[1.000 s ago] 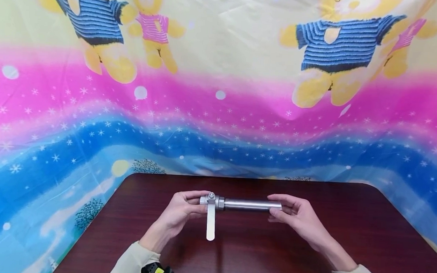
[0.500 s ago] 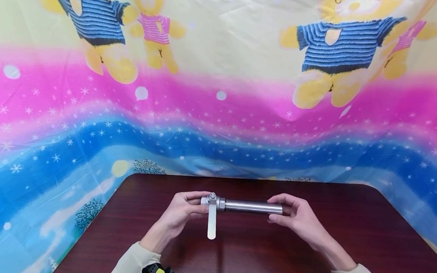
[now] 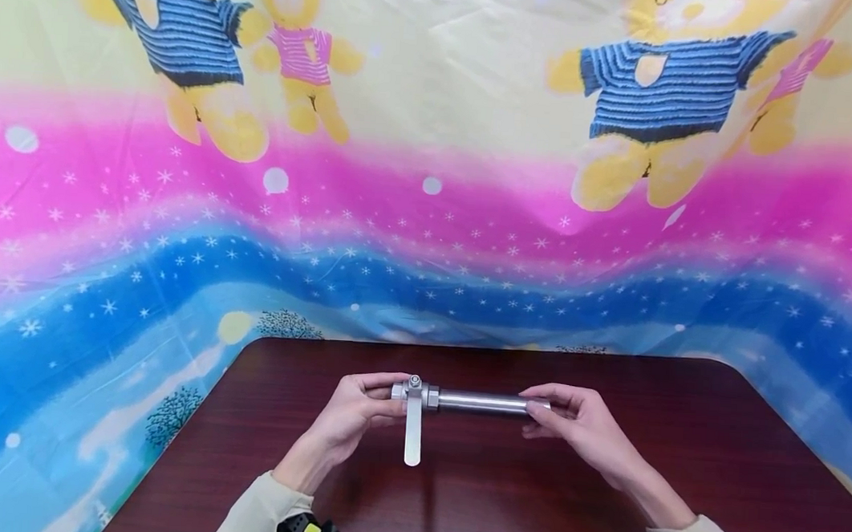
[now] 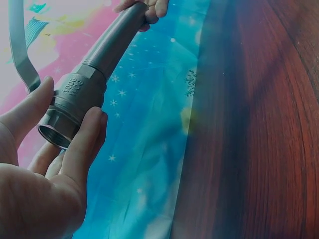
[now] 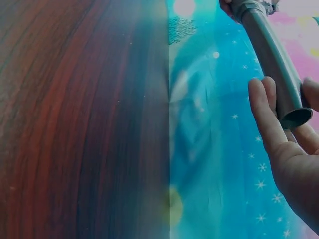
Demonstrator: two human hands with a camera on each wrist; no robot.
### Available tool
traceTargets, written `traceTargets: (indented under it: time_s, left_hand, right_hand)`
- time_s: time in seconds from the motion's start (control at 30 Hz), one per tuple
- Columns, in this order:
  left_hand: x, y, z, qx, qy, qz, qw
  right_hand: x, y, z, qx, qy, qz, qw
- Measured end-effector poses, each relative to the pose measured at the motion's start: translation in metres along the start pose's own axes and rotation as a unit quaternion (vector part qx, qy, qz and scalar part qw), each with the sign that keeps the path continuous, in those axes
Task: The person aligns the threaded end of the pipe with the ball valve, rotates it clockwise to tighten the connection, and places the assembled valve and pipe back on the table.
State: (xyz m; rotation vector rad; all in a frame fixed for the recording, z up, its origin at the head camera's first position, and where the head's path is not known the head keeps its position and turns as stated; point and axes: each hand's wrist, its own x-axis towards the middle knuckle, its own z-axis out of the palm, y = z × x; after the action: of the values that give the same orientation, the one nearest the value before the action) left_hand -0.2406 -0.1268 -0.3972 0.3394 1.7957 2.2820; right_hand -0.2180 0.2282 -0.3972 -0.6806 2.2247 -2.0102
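Observation:
A metal ball valve (image 3: 421, 393) is held above the table by my left hand (image 3: 341, 424), thumb and fingers on either side of its body. Its flat lever handle (image 3: 413, 442) points toward me. In the left wrist view, the valve's threaded open end (image 4: 56, 133) faces the palm. A smooth steel pipe (image 3: 480, 402) extends from the valve's other side, in line with it. My right hand (image 3: 591, 427) grips the pipe's far end between thumb and fingers. In the right wrist view the pipe's hollow end (image 5: 297, 118) shows between the fingers and the partly visible thumb.
Beneath both hands lies a dark reddish-brown wooden table (image 3: 679, 408) with rounded far corners. A printed cloth (image 3: 428, 218) with bears and snowflakes hangs behind and around it. A black strap device (image 3: 308, 531) sits on the left wrist.
The right thumb dropped off the pipe's front half a second ago and now lies across it again; the right fingers shifted slightly. The left hand and valve stay nearly still.

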Motion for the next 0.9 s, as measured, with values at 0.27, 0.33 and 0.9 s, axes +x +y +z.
traceTargets:
  time_s: [0.27,0.33,0.9]
  left_hand:
    - [0.0017,-0.0009,0.0017,0.004,0.002,0.002,1.0]
    - [0.0014,-0.0012,0.0018,0.002,0.001,0.004,1.0]
    - [0.0006,-0.0031,0.0012,-0.005,0.009,0.01,0.9999]
  right_hand:
    - [0.0011,0.0,0.0002,-0.006,0.007,-0.012,1.0]
    - [0.0019,-0.0004,0.0004,-0.001,0.01,-0.004,1.0]
    - [0.0065,0.0015,0.0024,0.002,0.008,-0.004,1.0]
